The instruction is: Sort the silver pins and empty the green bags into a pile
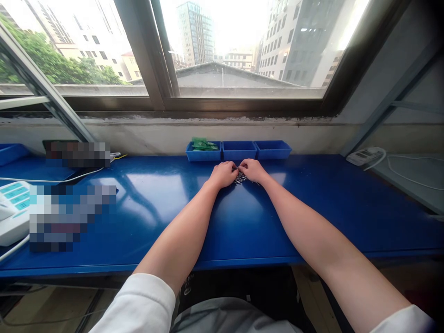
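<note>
A small pile of thin, dark and silvery metal pieces [240, 177] lies on the blue tabletop; they are too small to name exactly. At the pile's left edge is my left hand [225, 174], its fingers curled and pinched together. My right hand [252, 170] sits on the other side, also curled, with its fingertips close to those of the left. Something small and dark shows between the two sets of fingertips, but I cannot make out what it is or which hand grips it.
Behind my hands stand three blue bins: the left bin [204, 157] holds green packets, beside a middle bin [239, 150] and a right bin [273, 150]. A white power strip [14, 212] lies at the left, another white device [364, 156] at the right. Cables cross the blue tabletop [243, 231].
</note>
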`<state>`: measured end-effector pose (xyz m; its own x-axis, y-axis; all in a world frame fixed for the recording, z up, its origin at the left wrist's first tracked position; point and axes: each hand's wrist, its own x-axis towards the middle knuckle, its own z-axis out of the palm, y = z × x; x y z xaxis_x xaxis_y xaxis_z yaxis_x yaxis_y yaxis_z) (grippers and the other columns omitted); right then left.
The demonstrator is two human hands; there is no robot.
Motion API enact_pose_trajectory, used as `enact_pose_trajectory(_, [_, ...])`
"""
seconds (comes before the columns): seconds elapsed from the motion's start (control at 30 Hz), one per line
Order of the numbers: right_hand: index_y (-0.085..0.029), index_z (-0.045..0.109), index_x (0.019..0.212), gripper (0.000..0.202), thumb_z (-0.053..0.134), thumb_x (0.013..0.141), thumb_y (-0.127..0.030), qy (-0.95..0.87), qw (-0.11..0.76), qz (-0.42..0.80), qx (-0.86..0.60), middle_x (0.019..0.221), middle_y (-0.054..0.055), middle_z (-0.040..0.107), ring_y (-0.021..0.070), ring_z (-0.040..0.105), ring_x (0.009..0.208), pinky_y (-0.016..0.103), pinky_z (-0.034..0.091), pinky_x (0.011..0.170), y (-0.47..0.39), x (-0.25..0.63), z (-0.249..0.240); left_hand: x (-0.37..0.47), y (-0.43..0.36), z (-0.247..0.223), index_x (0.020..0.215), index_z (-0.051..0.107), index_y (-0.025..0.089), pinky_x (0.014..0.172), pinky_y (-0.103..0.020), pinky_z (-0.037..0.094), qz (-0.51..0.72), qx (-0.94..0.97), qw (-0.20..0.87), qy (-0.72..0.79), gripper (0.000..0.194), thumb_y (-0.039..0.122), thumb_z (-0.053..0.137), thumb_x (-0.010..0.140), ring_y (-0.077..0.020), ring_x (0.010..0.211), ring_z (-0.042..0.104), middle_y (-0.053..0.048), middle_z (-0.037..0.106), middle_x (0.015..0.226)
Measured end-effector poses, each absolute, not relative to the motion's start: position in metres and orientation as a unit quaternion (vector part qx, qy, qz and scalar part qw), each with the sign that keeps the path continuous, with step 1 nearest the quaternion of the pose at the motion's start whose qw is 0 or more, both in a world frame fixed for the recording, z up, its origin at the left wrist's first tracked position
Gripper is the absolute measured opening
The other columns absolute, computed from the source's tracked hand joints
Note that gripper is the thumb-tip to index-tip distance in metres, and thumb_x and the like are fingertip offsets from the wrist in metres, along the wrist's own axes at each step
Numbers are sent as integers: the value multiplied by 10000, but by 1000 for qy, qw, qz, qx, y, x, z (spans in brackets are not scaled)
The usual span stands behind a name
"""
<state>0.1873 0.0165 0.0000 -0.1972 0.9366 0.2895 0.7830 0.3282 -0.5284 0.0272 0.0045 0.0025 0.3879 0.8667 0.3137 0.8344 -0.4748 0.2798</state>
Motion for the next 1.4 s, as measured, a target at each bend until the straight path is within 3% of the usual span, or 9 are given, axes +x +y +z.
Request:
enact_pose_trajectory(0.47, [-178, 566, 575, 430, 423, 888, -437, -725, 421, 111, -534, 585, 16, 597, 135, 529, 592, 255, 345, 596, 9, 182, 11, 28, 5, 8, 945, 612, 194, 782, -287, 452, 355, 808, 17, 470, 201, 262, 427, 903, -193, 894, 604, -65, 669, 954])
enact_pose_trajectory(0.6, [-180, 588, 623, 383, 479, 850, -468, -700, 464, 150, -522, 551, 7, 595, 138, 543, 556, 259, 365, 580, 9, 182, 10, 28, 4, 9, 920, 620, 197, 753, -291, 448, 362, 803, 14, 474, 194, 251, 434, 901, -197, 864, 611, -62, 680, 927])
enact_pose_trajectory(0.7, [-182, 620, 749, 297, 547, 803, -465, -678, 511, 220, -481, 597, 6, 632, 149, 586, 577, 258, 418, 592, 10, 182, 9, 27, 3, 10, 907, 622, 195, 735, -291, 444, 356, 797, 11, 488, 193, 248, 436, 900, -199, 851, 615, -63, 684, 916])
enact_pose_trajectory(1.07, [-176, 675, 787, 283, 616, 730, -446, -650, 554, 291, -432, 802, 47, 705, 204, 659, 786, 313, 516, 730, 13, 182, 7, 27, 2, 12, 969, 623, 201, 770, -288, 448, 336, 786, 28, 517, 241, 282, 401, 920, -198, 890, 616, -68, 685, 963])
enact_pose_trajectory(1.2, [-167, 681, 909, 284, 603, 743, -383, -648, 560, 246, -454, 919, 62, 707, 199, 649, 846, 323, 509, 805, 12, 184, 10, 28, 3, 12, 1097, 578, 180, 840, -298, 445, 343, 770, 32, 537, 281, 311, 405, 918, -204, 977, 595, -82, 657, 1060])
enact_pose_trajectory(1.4, [-192, 562, 1223, 514, 587, 720, -293, -653, 504, 126, -550, 1179, 57, 634, 251, 510, 1125, 410, 396, 981, 13, 193, 14, 25, 6, 7, 1146, 544, 157, 914, -318, 426, 319, 745, 18, 585, 314, 278, 410, 889, -223, 1059, 563, -101, 614, 1139])
